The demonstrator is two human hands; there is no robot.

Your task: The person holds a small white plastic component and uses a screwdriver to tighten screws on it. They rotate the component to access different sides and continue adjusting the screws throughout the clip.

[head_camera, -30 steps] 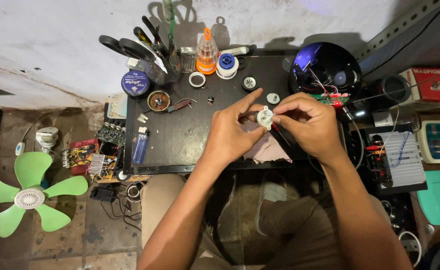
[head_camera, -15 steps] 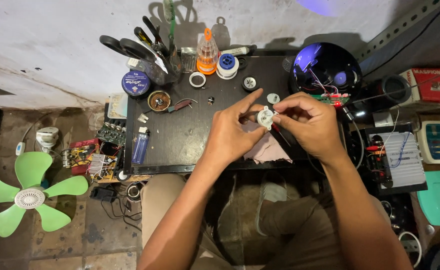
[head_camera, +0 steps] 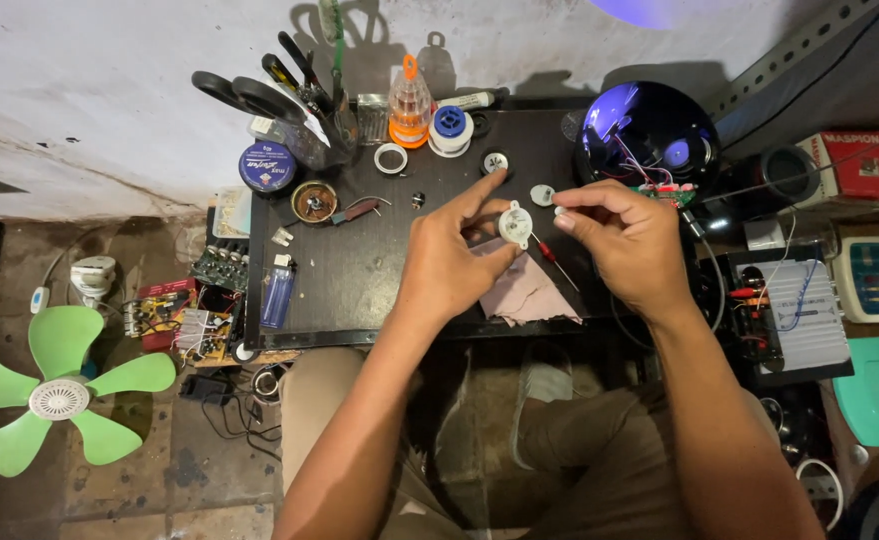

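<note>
My left hand [head_camera: 452, 262] holds a small white round part [head_camera: 514, 223] between thumb and fingers, index finger stretched out, above a black work table [head_camera: 359, 280]. My right hand [head_camera: 627, 240] hovers just right of that part, thumb and forefinger pinched together on something tiny near its rim; what it pinches is too small to tell. A red-handled screwdriver [head_camera: 556, 262] lies on the table under the hands, beside a pinkish cloth [head_camera: 523, 292]. Two small white discs [head_camera: 542, 194] [head_camera: 495, 161] rest on the table behind the hands.
A dark dome-shaped housing with wires [head_camera: 647, 130] sits at the table's back right. Pliers and cutters in a holder [head_camera: 294, 95], a glue bottle [head_camera: 409, 100], solder spools [head_camera: 450, 128], a blue lighter [head_camera: 277, 292] stand nearby. A green fan blade [head_camera: 54, 385] lies on the floor at left.
My hands have drawn slightly apart: the right hand has come off the white part and moved right, while the left still holds it.
</note>
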